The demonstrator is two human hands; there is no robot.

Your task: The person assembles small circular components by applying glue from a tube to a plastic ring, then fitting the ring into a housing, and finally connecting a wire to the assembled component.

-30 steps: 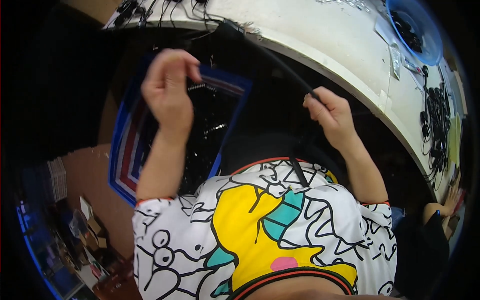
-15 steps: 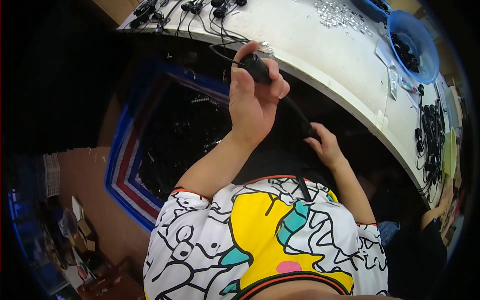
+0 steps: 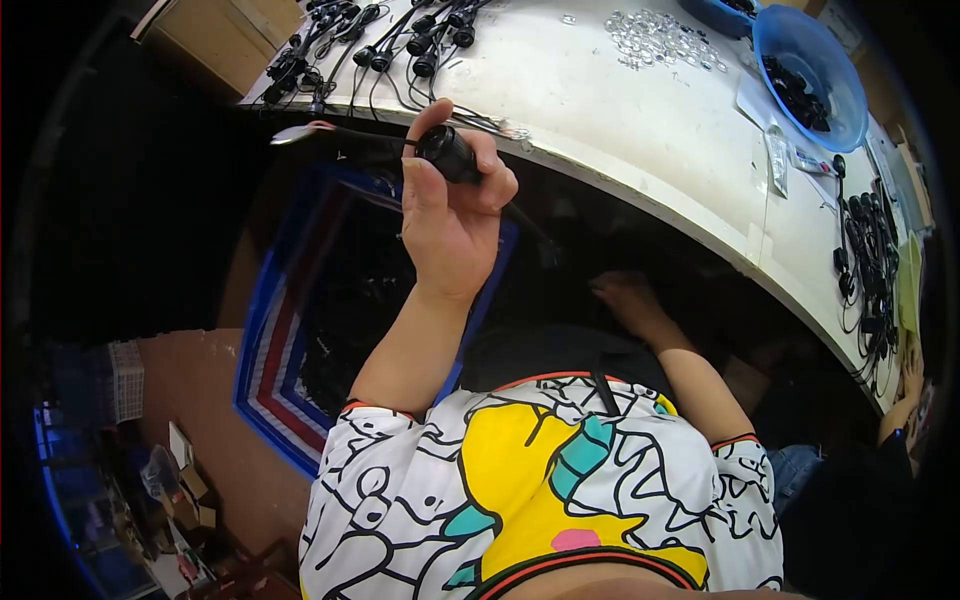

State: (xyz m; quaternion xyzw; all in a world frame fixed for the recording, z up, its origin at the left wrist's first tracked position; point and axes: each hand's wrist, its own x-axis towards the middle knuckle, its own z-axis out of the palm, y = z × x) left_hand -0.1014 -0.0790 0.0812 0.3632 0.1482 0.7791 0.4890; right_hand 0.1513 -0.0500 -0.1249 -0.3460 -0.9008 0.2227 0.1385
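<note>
My left hand [image 3: 450, 225], raised near the table's front edge, is closed round a short black cylindrical housing [image 3: 447, 152] with a round open-looking end. A thin lead with a pale tip [image 3: 295, 133] sticks out to the left of it. From its other side a black cable [image 3: 530, 225] hangs down to the right, fading into shadow. Lower and to the right, in the dark under the table edge, my right hand [image 3: 635, 300] is apart from the cable; its fingers are blurred and dim, so their grip is unclear.
On the white table [image 3: 640, 160] lie black corded sockets [image 3: 425, 45], clear round pieces [image 3: 660, 40], tubes [image 3: 780, 160] and a cable bundle [image 3: 870, 260]. A blue basin [image 3: 850, 75] holds black parts. Below is a blue-rimmed striped bag [image 3: 270, 385]. Another person's hand [image 3: 912, 370] rests at far right.
My left hand has moved left and slightly down with the housing, and the lead now points left. My right hand has come away from the cable, which swings free.
</note>
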